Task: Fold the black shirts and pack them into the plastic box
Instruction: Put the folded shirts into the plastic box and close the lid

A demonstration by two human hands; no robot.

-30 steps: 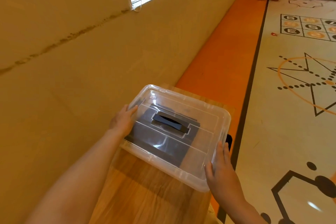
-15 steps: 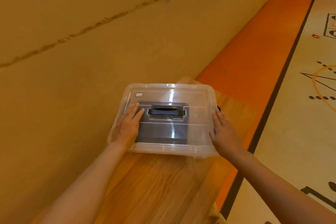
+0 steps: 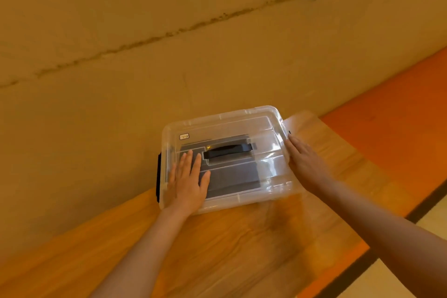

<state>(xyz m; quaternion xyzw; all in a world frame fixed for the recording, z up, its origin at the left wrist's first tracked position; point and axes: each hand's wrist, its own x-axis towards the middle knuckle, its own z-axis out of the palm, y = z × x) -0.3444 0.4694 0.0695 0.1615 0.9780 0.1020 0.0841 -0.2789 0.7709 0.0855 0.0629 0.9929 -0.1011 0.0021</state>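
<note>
A person stands at a wooden surface (image 3: 242,244) set against a tan wall (image 3: 145,55), and works with bare hands on a clear plastic box (image 3: 227,159). The box sits at the far edge of the surface, close to the wall, with its clear lid (image 3: 232,126) on top. A black carry handle (image 3: 227,150) lies flat in the middle of the lid. Dark folded cloth, most likely the black shirts (image 3: 234,179), shows through the clear plastic inside.

A second ago the box was held at an angle, with one hand on each end, nearer the surface's right edge. Since then it has been turned square to the wall and set down, and the left hand has moved from the box's end onto the lid.

The left hand (image 3: 187,181) now lies flat on the left part of the lid, its fingers (image 3: 187,159) straight and spread, pressing down and gripping nothing. The right hand (image 3: 306,161) rests along the right end of the box, fingers straight against the lid's rim, also holding nothing. A black clip (image 3: 159,176) shows on the box's left end.

The packing looks finished, and this appears to be the closing step: pressing the lid home. Whether the clips are fastened cannot be told.
</note>
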